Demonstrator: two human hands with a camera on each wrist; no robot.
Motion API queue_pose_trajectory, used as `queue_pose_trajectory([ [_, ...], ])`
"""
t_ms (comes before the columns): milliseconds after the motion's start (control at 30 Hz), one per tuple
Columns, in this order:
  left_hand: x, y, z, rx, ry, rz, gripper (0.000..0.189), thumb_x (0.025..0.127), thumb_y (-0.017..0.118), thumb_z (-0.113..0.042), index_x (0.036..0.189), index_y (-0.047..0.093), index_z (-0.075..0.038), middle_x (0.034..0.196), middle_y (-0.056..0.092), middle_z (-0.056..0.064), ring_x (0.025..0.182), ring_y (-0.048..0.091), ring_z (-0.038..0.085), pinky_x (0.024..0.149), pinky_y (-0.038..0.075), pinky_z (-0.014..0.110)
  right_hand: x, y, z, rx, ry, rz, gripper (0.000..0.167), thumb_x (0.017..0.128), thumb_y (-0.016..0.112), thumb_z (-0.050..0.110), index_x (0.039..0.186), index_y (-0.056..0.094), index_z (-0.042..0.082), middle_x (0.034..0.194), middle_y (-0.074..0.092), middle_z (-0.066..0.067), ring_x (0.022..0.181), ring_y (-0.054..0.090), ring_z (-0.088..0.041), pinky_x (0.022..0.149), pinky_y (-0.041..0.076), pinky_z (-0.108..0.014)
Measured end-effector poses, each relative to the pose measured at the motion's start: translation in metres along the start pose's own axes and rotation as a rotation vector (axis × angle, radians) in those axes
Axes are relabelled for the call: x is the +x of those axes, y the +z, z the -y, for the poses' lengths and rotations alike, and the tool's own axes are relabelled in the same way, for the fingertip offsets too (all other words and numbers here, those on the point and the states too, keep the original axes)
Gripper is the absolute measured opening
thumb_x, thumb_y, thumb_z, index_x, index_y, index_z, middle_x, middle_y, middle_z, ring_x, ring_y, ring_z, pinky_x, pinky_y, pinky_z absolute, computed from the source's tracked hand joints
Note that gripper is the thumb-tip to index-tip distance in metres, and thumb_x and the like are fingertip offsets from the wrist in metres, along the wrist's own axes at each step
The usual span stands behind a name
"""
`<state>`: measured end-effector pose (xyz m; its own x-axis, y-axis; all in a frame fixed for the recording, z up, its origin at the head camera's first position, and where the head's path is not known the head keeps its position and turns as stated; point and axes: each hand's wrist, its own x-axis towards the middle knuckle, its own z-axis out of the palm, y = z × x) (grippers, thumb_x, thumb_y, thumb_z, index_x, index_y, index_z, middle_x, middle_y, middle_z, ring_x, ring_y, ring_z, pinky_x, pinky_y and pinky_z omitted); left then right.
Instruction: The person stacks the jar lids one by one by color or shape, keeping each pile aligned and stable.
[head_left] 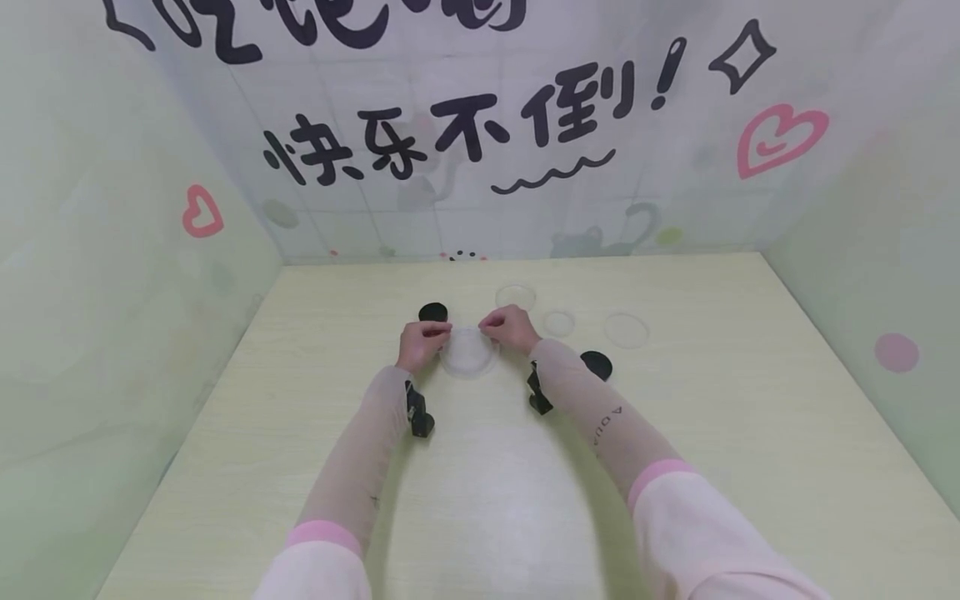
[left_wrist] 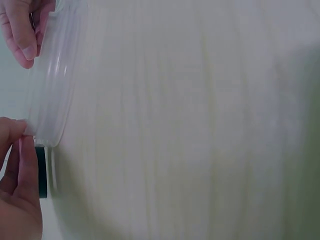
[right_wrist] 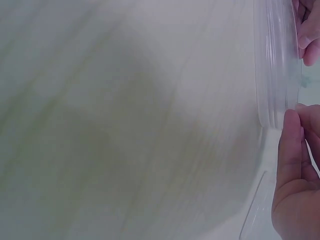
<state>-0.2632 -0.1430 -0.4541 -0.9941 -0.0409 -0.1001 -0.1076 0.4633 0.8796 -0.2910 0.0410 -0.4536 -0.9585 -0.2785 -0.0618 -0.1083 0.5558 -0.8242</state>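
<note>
In the middle of the table both hands are at a clear, round, shallow plastic piece point(head_left: 467, 358) with a ridged rim. My left hand point(head_left: 422, 343) pinches its far left edge between thumb and fingers. Across from it, my right hand point(head_left: 513, 328) pinches the far right edge the same way. From the left wrist, stepped ridges show along the plastic piece point(left_wrist: 57, 75), with the left thumb and fingertips at its lower end. The right wrist view shows the right hand point(right_wrist: 295, 165) with its fingertips at the rim.
A black disc point(head_left: 432, 312) lies just beyond the left hand, and another black disc point(head_left: 597, 365) beside the right forearm. Clear round pieces lie behind and to the right: one large point(head_left: 516, 295), one small point(head_left: 558, 323), one wider point(head_left: 627, 331). A printed backdrop point(head_left: 465, 225) rises behind the table.
</note>
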Motion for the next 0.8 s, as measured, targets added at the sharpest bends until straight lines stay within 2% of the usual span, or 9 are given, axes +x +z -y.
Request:
queue_pose_trajectory([
  [467,-0.0017,0.0023,0.0016,-0.019,-0.015,-0.016,0.022,0.082,0.06,-0.005,0.104,0.064,-0.003,0.104,0.062,0.014,0.094,0.058,0.022,0.078,0.048,0.029,-0.0002,0.0013,-0.0005,-0.014,-0.001,-0.007,0.015,0.083,0.061,0.007,0.094,0.067,0.0,0.085,0.066,-0.012,0.069,0.058,-0.015,0.063,0.047,-0.021],
  [800,-0.0051,-0.0002,-0.0033,-0.039,-0.007,0.001,0.023,0.083,0.06,-0.005,0.106,0.063,-0.003,0.104,0.062,0.014,0.091,0.058,0.021,0.076,0.049,0.028,-0.0035,-0.0021,0.0037,-0.003,0.002,0.004,0.015,0.082,0.061,0.007,0.094,0.066,-0.001,0.084,0.065,-0.012,0.068,0.059,-0.015,0.062,0.047,-0.02],
])
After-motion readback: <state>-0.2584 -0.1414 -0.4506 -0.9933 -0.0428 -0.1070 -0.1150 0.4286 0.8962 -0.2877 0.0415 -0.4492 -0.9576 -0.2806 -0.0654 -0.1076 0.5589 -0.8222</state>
